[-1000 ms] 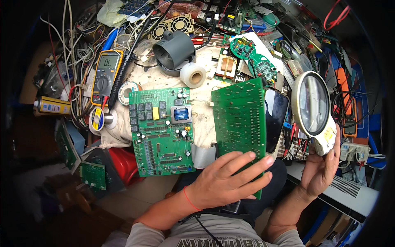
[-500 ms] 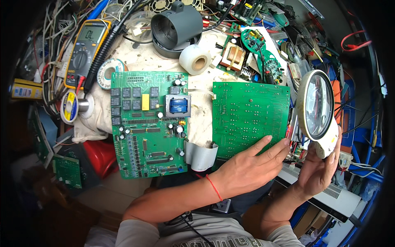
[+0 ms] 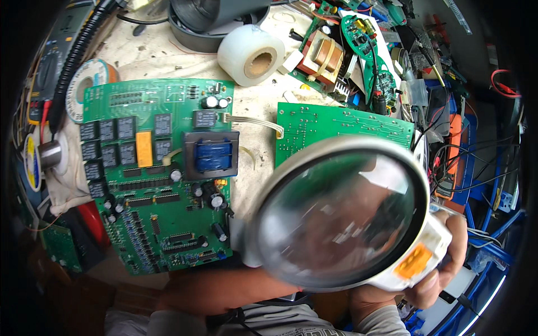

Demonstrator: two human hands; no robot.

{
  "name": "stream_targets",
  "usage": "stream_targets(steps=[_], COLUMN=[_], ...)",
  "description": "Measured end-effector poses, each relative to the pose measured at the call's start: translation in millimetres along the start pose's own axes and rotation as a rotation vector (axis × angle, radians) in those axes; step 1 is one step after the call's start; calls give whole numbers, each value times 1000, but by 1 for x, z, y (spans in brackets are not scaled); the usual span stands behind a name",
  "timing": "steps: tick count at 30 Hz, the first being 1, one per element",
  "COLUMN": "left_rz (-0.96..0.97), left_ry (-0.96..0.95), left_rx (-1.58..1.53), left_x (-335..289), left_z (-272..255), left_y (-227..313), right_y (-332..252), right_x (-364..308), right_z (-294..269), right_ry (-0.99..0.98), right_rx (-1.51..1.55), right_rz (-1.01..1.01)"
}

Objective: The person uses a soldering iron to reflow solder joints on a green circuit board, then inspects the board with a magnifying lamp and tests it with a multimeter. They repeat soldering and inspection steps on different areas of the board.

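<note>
My right hand is closed round the white handle of a large round magnifying glass, raised close to the view. Behind the lens lies a green circuit board, solder side up, with only its upper part showing. My left forearm reaches in below, but the lens hides the hand and its fingers; a blurred brownish shape fills the glass. To the left is a second green circuit board, component side up, carrying relays, capacitors and a blue-wound transformer. A thin wire bundle joins the two boards.
A roll of clear tape stands behind the boards, beside a dark grey cylindrical housing. At left are wire spools and a multimeter. A loose transformer, round boards and tangled cables crowd the right.
The magnifying glass has swung left and up over the solder-side board, turning its lens toward the view. It now covers my left hand. The whole view has come closer to the boards.
</note>
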State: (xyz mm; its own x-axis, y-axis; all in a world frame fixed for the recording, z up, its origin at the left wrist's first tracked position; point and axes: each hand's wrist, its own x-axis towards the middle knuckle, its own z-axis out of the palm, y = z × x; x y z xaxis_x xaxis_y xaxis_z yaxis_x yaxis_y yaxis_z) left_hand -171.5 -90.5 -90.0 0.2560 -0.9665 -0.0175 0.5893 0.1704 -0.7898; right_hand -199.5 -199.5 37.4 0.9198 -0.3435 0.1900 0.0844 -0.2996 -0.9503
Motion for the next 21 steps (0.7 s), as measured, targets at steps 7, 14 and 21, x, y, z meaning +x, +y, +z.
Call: stream_targets(steps=[7,14,21], left_rz=[-1085,-1206,-1141], left_ry=[151,388,467], left_rx=[-2230,-2833,-2803], left_x=[-7,7,5], left_z=[9,6,2], left_y=[-8,-7,-4], right_y=[26,41,38], right_x=[5,5,7], right_z=[57,62,59], right_ry=[-70,-120,-159], right_rx=[42,31,17], right_rz=[-79,-136,-161])
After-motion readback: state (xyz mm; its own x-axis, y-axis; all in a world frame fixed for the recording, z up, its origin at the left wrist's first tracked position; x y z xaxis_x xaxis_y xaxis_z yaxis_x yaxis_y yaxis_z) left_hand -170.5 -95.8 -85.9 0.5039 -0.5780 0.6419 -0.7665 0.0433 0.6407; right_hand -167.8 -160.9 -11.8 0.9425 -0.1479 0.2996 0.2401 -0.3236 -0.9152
